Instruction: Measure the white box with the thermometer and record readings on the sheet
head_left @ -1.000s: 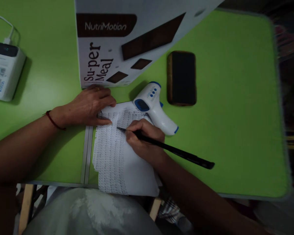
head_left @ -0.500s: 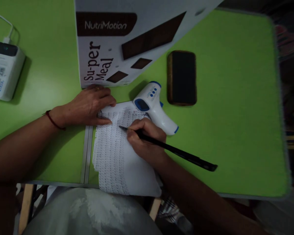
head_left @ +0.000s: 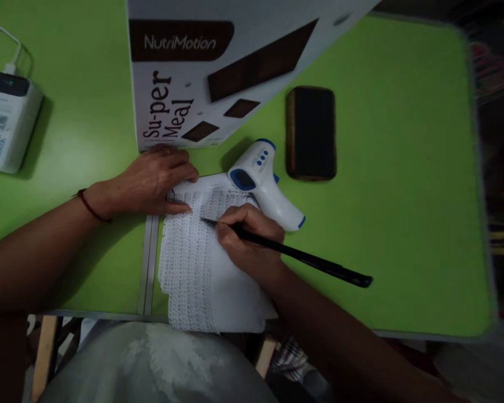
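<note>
My right hand [head_left: 252,240] pinches a long black pen [head_left: 302,256] whose tip points at the written rows on a sheet of paper [head_left: 235,302]. Dense lines of handwriting cover the sheet's left part, and the lower right part is blank. With fingers spread, my left hand [head_left: 153,182] rests at the sheet's upper left edge, thumb lying on the paper. A white and blue infrared thermometer [head_left: 277,204] lies over the paper's top right corner, close to my right hand. The sheet's lower end reaches over the table's front edge.
A large white NutriMotion box [head_left: 180,89] stands just beyond my left hand. Right of it lies a dark phone-like device with a brown edge [head_left: 311,133]. A white power bank [head_left: 10,123] with a cable is at the far left of the green table [head_left: 411,184].
The pen tip has shifted slightly left, and the pen's rear end has risen a little in view. The paper's lower right edge has changed shape. My left hand stays in place.
</note>
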A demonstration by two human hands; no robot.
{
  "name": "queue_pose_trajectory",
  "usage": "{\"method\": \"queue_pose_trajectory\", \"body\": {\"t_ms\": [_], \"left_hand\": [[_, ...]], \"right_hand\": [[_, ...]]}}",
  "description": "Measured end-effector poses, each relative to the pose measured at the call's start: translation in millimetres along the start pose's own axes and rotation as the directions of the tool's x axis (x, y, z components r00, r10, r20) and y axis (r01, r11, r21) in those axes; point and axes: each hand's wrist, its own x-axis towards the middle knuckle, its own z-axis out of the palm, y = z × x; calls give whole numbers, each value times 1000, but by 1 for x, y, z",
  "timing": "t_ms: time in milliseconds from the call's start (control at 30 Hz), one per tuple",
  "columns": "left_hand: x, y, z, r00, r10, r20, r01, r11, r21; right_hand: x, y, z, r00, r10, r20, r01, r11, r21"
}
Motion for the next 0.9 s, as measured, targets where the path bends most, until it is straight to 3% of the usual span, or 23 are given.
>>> {"method": "queue_pose_trajectory", "body": {"t_ms": [267, 900], "left_hand": [[0, 0, 2, 1000, -8, -14, 8, 1000, 2], [1, 1, 0, 1000, -19, 16, 20, 1000, -7]], "right_hand": [[0, -2, -1, 998, 3, 65, -3, 1000, -9], [0, -1, -1, 999, 11, 54, -11, 1000, 11]]}}
